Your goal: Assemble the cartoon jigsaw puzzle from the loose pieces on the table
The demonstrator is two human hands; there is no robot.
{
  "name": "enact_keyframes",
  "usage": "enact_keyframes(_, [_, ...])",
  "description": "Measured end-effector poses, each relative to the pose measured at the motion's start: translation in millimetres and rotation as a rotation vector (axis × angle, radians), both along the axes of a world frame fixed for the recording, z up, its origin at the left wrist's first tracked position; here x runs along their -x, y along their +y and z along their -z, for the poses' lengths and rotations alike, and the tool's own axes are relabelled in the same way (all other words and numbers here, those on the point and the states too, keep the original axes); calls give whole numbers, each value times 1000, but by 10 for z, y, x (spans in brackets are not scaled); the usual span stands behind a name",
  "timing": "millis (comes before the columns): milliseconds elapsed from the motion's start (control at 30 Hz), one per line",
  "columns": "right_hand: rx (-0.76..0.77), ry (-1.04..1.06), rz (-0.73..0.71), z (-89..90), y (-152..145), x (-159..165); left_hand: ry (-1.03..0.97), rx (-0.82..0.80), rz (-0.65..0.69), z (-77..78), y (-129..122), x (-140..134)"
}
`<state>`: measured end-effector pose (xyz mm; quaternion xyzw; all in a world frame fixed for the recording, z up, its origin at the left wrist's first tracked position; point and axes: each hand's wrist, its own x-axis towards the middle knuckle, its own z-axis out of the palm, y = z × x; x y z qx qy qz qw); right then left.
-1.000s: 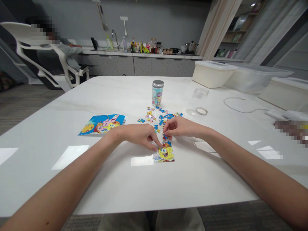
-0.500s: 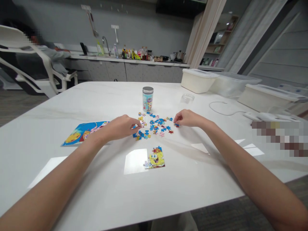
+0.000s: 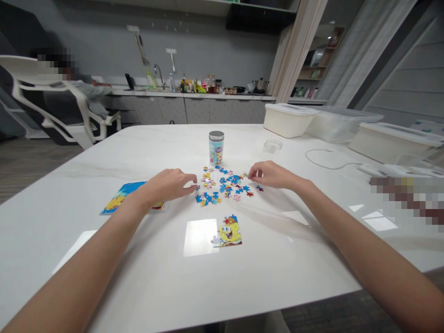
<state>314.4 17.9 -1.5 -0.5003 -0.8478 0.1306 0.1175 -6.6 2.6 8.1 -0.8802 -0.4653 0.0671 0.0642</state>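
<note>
My left hand hovers at the left edge of a scatter of jigsaw puzzle pieces, thumb and forefinger apart, with nothing visible between them. My right hand is at the pile's right side, fingers curved and slightly parted, tips close to a small pale piece. Whether they touch it I cannot tell. A blue and red piece lies just below that hand. Nearer me sits a joined puzzle section with a yellow smiling cartoon face. Under my left wrist, a colourful picture sheet is partly covered.
Behind the pieces stands a printed jar with a silver lid. A clear round container is to its right. Lidded storage boxes and a white cable occupy the table's right side. A person sits in a chair at far left.
My right hand has shifted slightly up and left, away from the blue and red piece. My left hand has drawn back a little leftward, thumb and forefinger more spread. The camera view has tilted slightly.
</note>
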Motion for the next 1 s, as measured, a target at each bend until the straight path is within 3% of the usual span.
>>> enact_keyframes(133, [-171, 97, -213, 41, -87, 157, -92, 55, 6, -1, 0, 8])
enact_keyframes(300, [-211, 126, -400, 201, -295, 470, -269, 211, 47, -3, -39, 8])
enact_keyframes(400, [-272, 162, -429, 302, -412, 641, -347, 329, 83, 7, -53, -15])
enact_keyframes(600, [-275, 256, -390, 422, -450, 763, -359, 327, 51, 32, -48, -55])
enact_keyframes(733, [-268, 304, -318, 445, -419, 753, -381, 323, 23, 79, -29, -56])
enact_keyframes(1000, [-262, 308, -351, 453, -419, 760, -427, 355, -58, 166, 15, -44])
